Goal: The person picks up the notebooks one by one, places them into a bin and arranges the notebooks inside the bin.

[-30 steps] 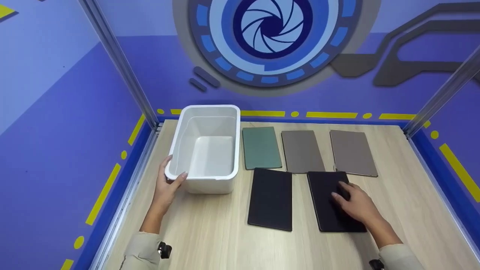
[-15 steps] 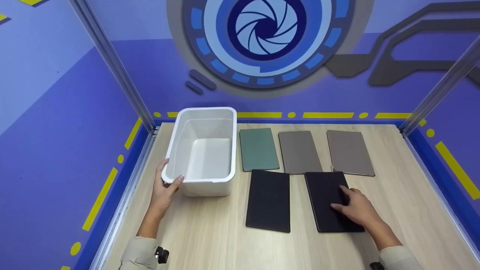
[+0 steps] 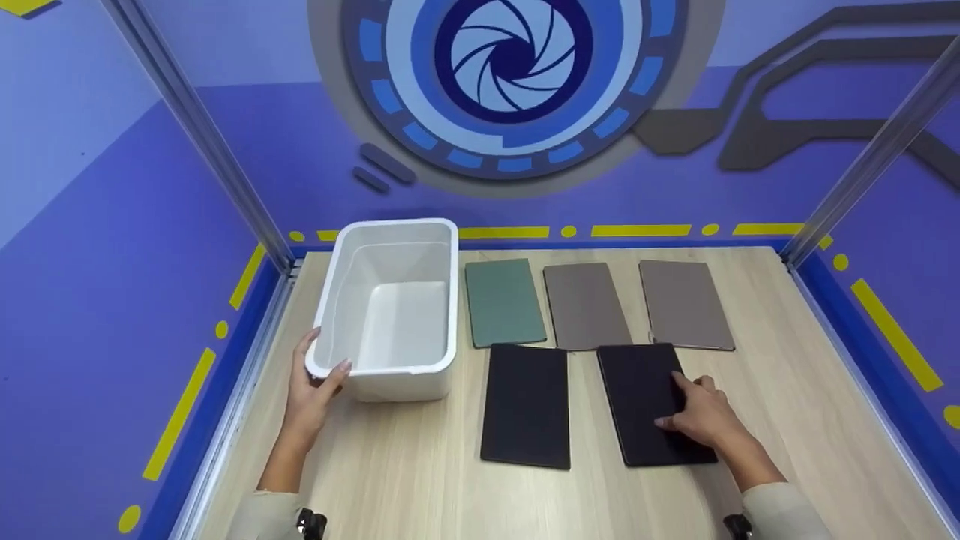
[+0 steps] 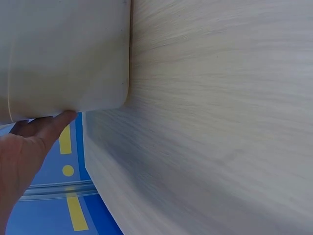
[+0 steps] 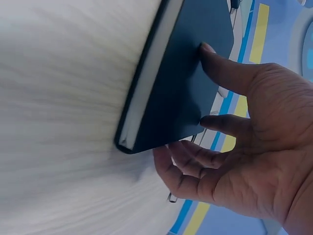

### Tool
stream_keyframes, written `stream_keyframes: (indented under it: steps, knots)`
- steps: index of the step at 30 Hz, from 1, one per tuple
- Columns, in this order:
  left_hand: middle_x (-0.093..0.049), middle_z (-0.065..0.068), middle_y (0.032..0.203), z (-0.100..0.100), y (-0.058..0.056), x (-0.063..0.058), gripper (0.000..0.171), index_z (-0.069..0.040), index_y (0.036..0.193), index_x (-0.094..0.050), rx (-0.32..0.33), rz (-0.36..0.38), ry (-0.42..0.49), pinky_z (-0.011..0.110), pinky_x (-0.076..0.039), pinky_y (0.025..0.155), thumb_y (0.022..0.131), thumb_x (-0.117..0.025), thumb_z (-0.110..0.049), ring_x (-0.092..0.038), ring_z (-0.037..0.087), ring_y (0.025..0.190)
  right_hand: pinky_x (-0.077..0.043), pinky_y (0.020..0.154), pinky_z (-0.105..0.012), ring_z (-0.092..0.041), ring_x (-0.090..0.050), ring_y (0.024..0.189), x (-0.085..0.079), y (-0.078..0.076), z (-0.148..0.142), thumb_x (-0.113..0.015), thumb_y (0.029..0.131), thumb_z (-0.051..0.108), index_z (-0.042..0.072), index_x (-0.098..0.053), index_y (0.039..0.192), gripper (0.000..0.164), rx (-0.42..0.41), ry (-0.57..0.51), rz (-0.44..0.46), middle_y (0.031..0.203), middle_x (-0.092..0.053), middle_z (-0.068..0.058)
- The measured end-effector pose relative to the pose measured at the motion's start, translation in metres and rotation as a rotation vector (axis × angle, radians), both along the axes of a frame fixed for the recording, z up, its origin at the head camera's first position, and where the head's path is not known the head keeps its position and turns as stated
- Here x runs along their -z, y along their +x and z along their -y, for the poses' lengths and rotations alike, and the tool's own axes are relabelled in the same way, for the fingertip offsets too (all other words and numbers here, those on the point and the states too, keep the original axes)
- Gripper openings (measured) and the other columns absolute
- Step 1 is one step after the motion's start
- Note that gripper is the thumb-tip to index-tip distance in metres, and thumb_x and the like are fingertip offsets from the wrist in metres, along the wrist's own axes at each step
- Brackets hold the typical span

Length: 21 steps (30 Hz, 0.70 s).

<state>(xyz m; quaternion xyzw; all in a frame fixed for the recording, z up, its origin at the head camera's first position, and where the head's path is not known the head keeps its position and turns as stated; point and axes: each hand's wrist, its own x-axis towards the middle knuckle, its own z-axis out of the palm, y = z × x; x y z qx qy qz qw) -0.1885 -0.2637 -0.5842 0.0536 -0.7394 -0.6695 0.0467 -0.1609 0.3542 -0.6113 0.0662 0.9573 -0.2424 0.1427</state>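
At the near left corner of a white plastic bin [image 3: 409,370], my left hand [image 3: 309,397] grips the rim, thumb on the front side and fingers round the left. In the left wrist view, fingers [image 4: 46,129] touch the bin's outer wall. My right hand [image 3: 705,412] is at the right edge of a black notebook [image 3: 637,405] lying on the table. The right wrist view has the thumb [image 5: 227,71] and one fingertip on its cover, while the other fingers curl at the edge. Another black notebook [image 3: 525,405] lies left of it, untouched.
Behind the black notebooks lie a green notebook [image 3: 505,304] and two brown ones, the middle brown notebook [image 3: 586,306] and the right brown notebook [image 3: 686,304]. Metal posts [image 3: 202,142] and printed blue walls [image 3: 247,157] enclose the wooden table [image 3: 420,465].
The head view has shifted, so everything sits further left in it. My right fingers have drawn back toward the black notebook's right edge and spread. My left hand still grips the bin.
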Motion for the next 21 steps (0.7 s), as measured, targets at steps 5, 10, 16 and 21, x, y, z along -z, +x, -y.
stream_keyframes:
  steps: [5, 10, 16, 21]
  knots:
    - [-0.035, 0.014, 0.158, 0.0001, 0.0016, -0.0005, 0.079, -0.029, 0.168, -0.023, -0.003, 0.003, -0.005, 0.028, -0.057, 0.089, 0.104, -0.068, -0.014, -0.051, 0.018, 0.122, -0.046, 0.104, -0.071, -0.056, -0.053, 0.118, -0.0002, -0.0031, -0.0009, -0.092, 0.081, 0.029, -0.004, -0.032, 0.163, 0.107, -0.006, -0.018, 0.011, 0.136, -0.039, -0.043]
    - [-0.036, 0.013, 0.157, -0.0009, 0.0039, 0.0008, 0.078, -0.029, 0.167, -0.023, -0.008, 0.011, -0.023, 0.030, -0.057, 0.087, 0.104, -0.068, -0.016, -0.053, 0.015, 0.118, -0.045, 0.102, -0.072, -0.057, -0.051, 0.119, 0.0006, -0.0014, -0.0039, -0.091, 0.082, 0.032, -0.003, -0.031, 0.164, 0.107, -0.009, -0.036, 0.028, 0.136, -0.037, -0.042]
    - [-0.036, 0.016, 0.156, -0.0007, 0.0027, 0.0000, 0.079, -0.029, 0.168, -0.023, -0.005, 0.020, -0.034, 0.031, -0.056, 0.086, 0.104, -0.068, -0.017, -0.055, 0.014, 0.112, -0.043, 0.103, -0.073, -0.061, -0.046, 0.123, -0.0010, -0.0019, -0.0049, -0.090, 0.083, 0.032, -0.002, -0.029, 0.165, 0.108, -0.006, -0.051, 0.038, 0.140, -0.033, -0.043]
    - [-0.037, 0.017, 0.156, 0.0000, 0.0012, -0.0016, 0.078, -0.029, 0.167, -0.022, -0.010, 0.023, -0.038, 0.032, -0.056, 0.086, 0.104, -0.068, -0.018, -0.056, 0.012, 0.111, -0.042, 0.105, -0.074, -0.063, -0.045, 0.126, -0.0004, -0.0033, -0.0037, -0.089, 0.084, 0.032, -0.001, -0.028, 0.165, 0.107, -0.006, -0.046, 0.038, 0.143, -0.032, -0.044]
